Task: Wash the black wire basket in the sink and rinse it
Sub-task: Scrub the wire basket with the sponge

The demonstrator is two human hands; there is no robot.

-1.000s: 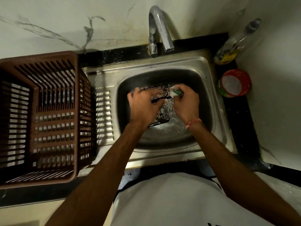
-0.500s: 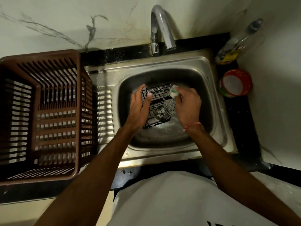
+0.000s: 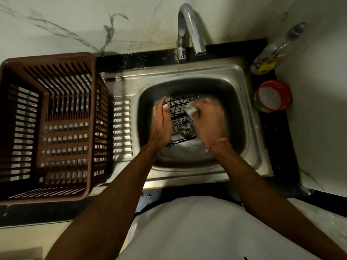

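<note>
The black wire basket (image 3: 181,119) sits inside the bowl of the steel sink (image 3: 242,102), tipped on its side so its open grid faces up toward the camera, with its lower end near the drain. The left hand (image 3: 161,124) is at the basket's left edge, fingers fairly straight and laid along the wire, the thumb tip touching the top corner; it steadies the basket without wrapping round it. The right hand (image 3: 209,121) is at the basket's right edge and is blurred. Its fingers are curled round a small pale scrubber with a green side (image 3: 191,110), which presses against the upper wires. A thin orange thread band (image 3: 216,144) circles the right wrist.

Above the sink a curved metal tap (image 3: 189,32) rises from the back edge, its spout pointing down over the bowl; no water shows clearly under it. The sink's ribbed draining board (image 3: 122,128) lies to the left of the bowl. Further left, on the dark bench (image 3: 277,132), stands a large brown plastic slatted crate (image 3: 54,126), its right side overlapping the draining board. To the right of the sink a round red tub with white paste inside (image 3: 272,95) rests on the bench, and behind it in the corner stands a clear bottle with a yellow label (image 3: 272,55). The wall behind is pale marble with grey veins (image 3: 75,25).
</note>
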